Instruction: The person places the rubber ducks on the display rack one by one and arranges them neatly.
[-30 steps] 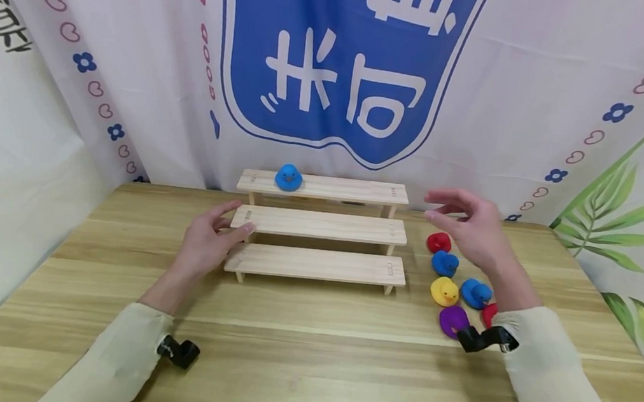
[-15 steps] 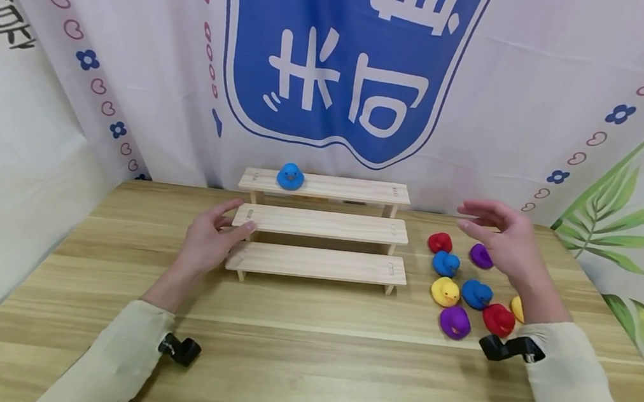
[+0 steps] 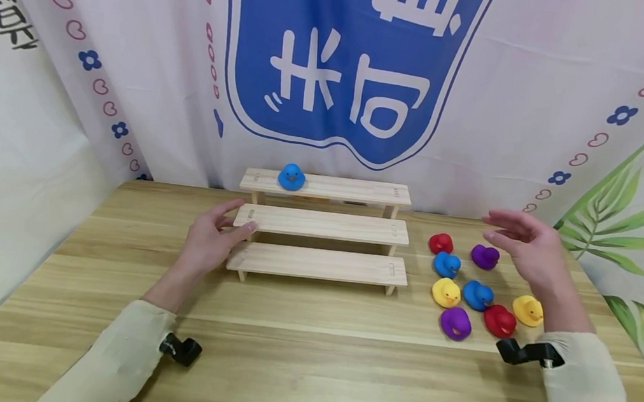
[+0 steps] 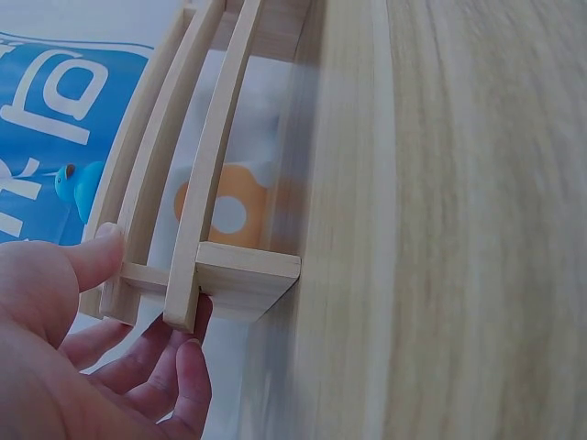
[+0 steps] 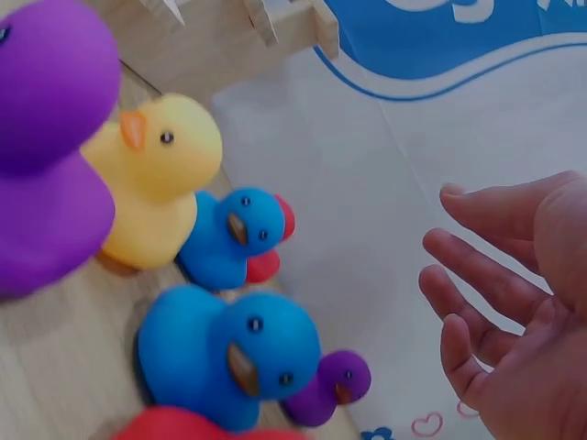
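Observation:
A three-step wooden stand (image 3: 320, 224) stands at the back of the table. My left hand (image 3: 207, 240) grips the left end of its middle board; in the left wrist view the thumb lies on the board and the fingers curl beneath. One blue rubber duck (image 3: 291, 177) sits on the top board, left of its middle. My right hand (image 3: 533, 251) is held above the table at the right with nothing in it, fingers loosely bent. Close by on the table are a purple duck (image 3: 485, 257), a blue duck (image 3: 478, 295) and a yellow duck (image 3: 527, 310).
More rubber ducks stand between the stand and my right arm: red (image 3: 441, 243), blue (image 3: 446, 264), yellow (image 3: 446, 293), purple (image 3: 455, 323) and another red one (image 3: 499, 321). A printed white curtain (image 3: 477, 131) hangs right behind the wooden table (image 3: 296, 365).
My right hand has moved to the right, away from the stand, and ducks that its arm covered now show. The left hand keeps its hold on the stand.

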The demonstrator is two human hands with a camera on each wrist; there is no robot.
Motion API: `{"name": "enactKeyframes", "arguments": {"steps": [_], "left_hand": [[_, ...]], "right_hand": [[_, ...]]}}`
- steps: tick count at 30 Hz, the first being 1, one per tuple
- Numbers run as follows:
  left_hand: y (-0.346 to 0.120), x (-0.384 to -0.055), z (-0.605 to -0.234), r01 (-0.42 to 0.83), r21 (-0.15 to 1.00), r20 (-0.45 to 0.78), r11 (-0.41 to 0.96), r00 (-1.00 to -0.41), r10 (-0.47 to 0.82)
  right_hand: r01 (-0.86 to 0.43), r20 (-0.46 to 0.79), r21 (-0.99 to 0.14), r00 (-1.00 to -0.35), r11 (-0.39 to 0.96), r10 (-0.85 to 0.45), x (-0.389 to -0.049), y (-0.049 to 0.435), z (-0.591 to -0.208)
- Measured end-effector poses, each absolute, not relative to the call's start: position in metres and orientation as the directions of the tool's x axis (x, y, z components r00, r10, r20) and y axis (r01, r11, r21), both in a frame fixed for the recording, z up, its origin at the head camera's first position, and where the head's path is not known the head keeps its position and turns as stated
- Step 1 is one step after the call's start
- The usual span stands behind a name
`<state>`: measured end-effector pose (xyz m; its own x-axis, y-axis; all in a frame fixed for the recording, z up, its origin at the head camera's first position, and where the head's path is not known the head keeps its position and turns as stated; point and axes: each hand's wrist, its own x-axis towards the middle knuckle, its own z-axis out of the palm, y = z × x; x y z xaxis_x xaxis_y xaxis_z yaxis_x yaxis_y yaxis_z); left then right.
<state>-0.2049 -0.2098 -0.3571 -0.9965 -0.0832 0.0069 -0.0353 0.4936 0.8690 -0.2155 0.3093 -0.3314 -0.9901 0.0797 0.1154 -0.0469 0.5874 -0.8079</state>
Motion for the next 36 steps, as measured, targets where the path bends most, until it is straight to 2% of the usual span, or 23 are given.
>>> {"name": "enactKeyframes", "arguments": {"steps": [8,36], "left_hand": [[-0.209,-0.207,-0.359,-0.039,0.866,0.006,0.498,-0.996,-0.088],[-0.209,-0.206,-0.358,-0.05,0.862,-0.006,0.505,-0.996,-0.088]], "right_hand": [[-0.002,0.062,-0.761,-0.996,0.649,0.07,-0.216,0.321,-0.343],[0.108,-0.126,-0.766,-0.992,0.634,0.017,-0.226,0.342,-0.369]]}}
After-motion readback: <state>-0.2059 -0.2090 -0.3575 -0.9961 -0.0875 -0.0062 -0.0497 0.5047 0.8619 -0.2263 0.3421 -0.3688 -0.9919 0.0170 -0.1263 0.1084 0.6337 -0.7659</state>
